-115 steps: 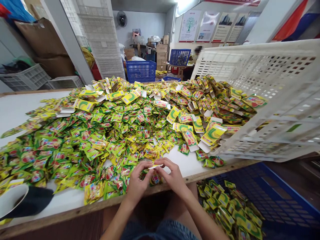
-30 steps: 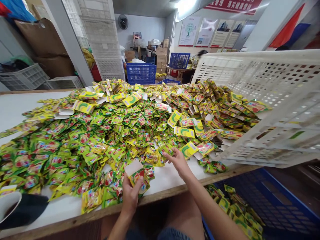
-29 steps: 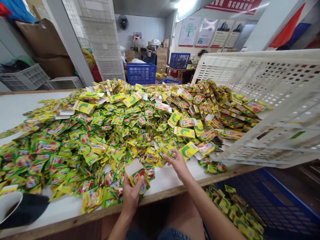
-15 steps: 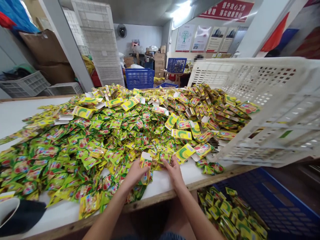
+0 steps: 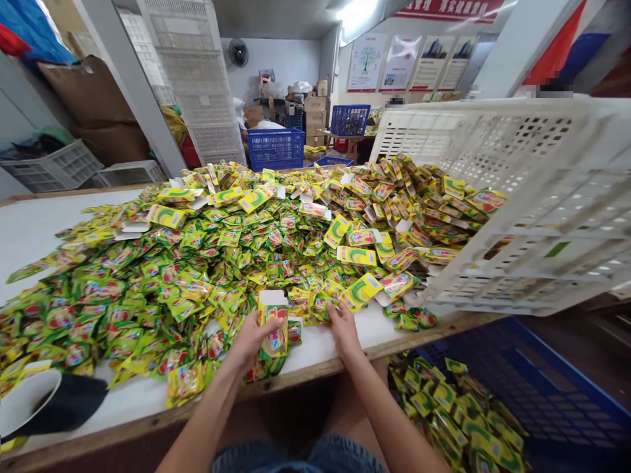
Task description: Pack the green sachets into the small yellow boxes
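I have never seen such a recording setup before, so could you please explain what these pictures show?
There is no machine: a person's two bare hands work, seen by one head-worn camera looking forward and down. The left hand holds a yellow carton, white flap upward. The right hand has its fingers at a small green packet; whether they grip it is unclear. On the white table lie a heap of green packets and more cartons, with a dark container at left and a tilted white crate at right.
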A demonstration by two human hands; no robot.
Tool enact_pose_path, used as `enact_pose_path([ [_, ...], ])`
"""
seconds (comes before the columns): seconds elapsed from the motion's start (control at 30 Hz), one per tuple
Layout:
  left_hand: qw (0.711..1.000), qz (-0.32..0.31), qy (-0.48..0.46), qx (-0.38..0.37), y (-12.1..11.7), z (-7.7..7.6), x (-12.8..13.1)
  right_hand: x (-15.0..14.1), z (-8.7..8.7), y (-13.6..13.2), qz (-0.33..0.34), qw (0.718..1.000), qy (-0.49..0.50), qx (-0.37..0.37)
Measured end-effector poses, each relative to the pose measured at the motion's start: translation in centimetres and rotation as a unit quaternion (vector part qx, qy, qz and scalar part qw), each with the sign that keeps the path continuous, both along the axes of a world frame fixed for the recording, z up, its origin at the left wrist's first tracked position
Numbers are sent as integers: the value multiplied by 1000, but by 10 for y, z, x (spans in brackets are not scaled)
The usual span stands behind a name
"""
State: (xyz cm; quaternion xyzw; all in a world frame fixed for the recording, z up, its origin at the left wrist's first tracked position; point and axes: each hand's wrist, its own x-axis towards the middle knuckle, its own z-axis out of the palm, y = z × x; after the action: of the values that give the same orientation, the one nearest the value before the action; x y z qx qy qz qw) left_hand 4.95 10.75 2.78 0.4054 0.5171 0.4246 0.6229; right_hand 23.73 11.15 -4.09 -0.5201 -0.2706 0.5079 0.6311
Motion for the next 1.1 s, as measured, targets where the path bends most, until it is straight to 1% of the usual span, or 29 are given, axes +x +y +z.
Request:
enact_pose_path([
  [0.1, 999, -47, -14, 0, -7, -2, 3, -8, 10, -9, 71, 997, 33, -10],
  [0.17, 998, -60, -5, 8, -11, -8, 7, -13, 16, -15, 113, 992, 48, -7],
  [0.2, 998, -62, 0, 12, -12, -11, 9, -14, 19, -18, 122, 991, 46, -4],
  [0.3, 997, -78, 7, 18, -15, -16, 15, -12, 24, -23, 114, 993, 17, 5],
  [0.47, 995, -94, 26, 32, -16, -13, 18, -3, 25, -22, 121, 992, -17, -1],
  [0.57, 995, -97, 10, 19, -17, -13, 18, 4, 29, -21, 128, 991, -25, 19],
  [0.63, 997, -79, -23, -1, -18, -15, 19, 9, 37, -20, 119, 991, -30, 52],
  [0.7, 996, -66, -55, -21, -19, -18, 21, 13, 48, -19, 101, 989, -53, 91],
  [0.77, 995, -75, -65, -29, -20, -19, 24, 14, 60, -18, 89, 983, -94, 127],
  [0.8, 994, -85, -61, -27, -21, -19, 26, 13, 65, -17, 93, 978, -118, 142],
  [0.87, 994, -98, -47, -12, -21, -18, 28, 7, 73, -16, 112, 963, -183, 164],
  [0.93, 994, -103, -40, 4, -20, -16, 30, 1, 78, -14, 128, 935, -278, 182],
  [0.97, 994, -103, -35, 9, -20, -15, 31, -2, 80, -13, 134, 914, -330, 193],
  [1.03, 994, -102, -22, 16, -19, -15, 33, -6, 86, -11, 155, 865, -427, 214],
  [1.1, 994, -103, -8, 26, -18, -15, 35, -6, 96, -9, 199, 812, -502, 221],
])
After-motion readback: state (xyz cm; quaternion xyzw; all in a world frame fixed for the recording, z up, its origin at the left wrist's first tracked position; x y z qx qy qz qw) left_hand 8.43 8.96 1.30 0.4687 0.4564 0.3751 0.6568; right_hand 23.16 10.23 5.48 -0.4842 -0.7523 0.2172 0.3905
